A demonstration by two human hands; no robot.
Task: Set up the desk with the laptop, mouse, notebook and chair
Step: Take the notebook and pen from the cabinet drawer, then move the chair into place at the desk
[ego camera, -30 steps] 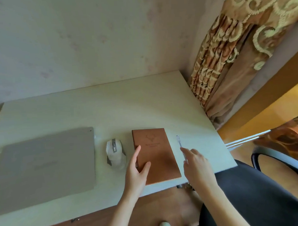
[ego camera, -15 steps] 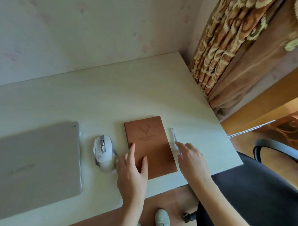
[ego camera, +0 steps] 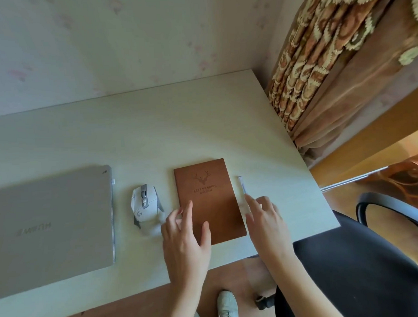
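Left hand (ego camera: 185, 244): low centre of frame, grip spread wide, holding nothing; fingers over the notebook's near left corner, contact unclear; right hand (ego camera: 267, 222): just right of it, grip loose and empty, forefinger on or just above a pen (ego camera: 241, 185); notebook (ego camera: 208, 201): brown, shut, stag stamp, flat at centre; pen: slim, just beside its right edge; mouse (ego camera: 145, 204): white, left of notebook, apart from it; laptop (ego camera: 51, 225): grey, lid shut, far left; surface (ego camera: 154, 127): pale wood, bare beyond these; chair (ego camera: 363, 271): black seat, lower right, at the surface's near right corner; curtain (ego camera: 330, 59): patterned, upper right.
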